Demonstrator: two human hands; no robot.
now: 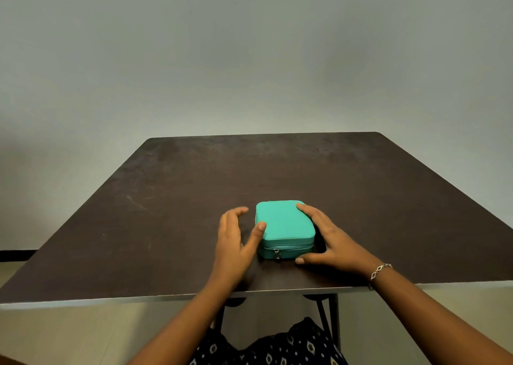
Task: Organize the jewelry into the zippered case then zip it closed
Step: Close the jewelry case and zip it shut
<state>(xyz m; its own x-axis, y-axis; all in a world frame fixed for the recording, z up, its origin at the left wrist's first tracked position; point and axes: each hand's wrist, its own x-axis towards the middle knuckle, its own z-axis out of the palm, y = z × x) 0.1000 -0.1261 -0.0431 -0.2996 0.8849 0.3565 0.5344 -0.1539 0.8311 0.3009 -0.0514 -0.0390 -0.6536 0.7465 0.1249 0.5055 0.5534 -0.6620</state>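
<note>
A lap in dark cloth (pixel 277 348) with a pale print lies lowest in view, and two bare forearms reach up from it over the table's near edge. The left hand (pixel 234 239) is relaxed, its fingers loosely curved and apart from the case (pixel 286 226), with only the thumb tip touching the case's left edge. The right hand (pixel 327 237) lies along the case's right side, fingers nearly straight and reaching the far right corner, thumb on the table by the near right corner; it cups rather than clenches. A silver bracelet (pixel 380 270) circles the right wrist. The case is teal, lies flat between the hands near the table's front edge, and looks zipped shut, its zip pull (pixel 276 254) hanging on the near side towards the left. The table (pixel 166 198) is dark brown, dull and scuffed, with pale scratches on its left part and a thin light rim. Dark legs (pixel 327 317) show beneath it. The floor (pixel 83 331) is pale beige, and a plain grey-green wall (pixel 249 59) fills the upper half.
</note>
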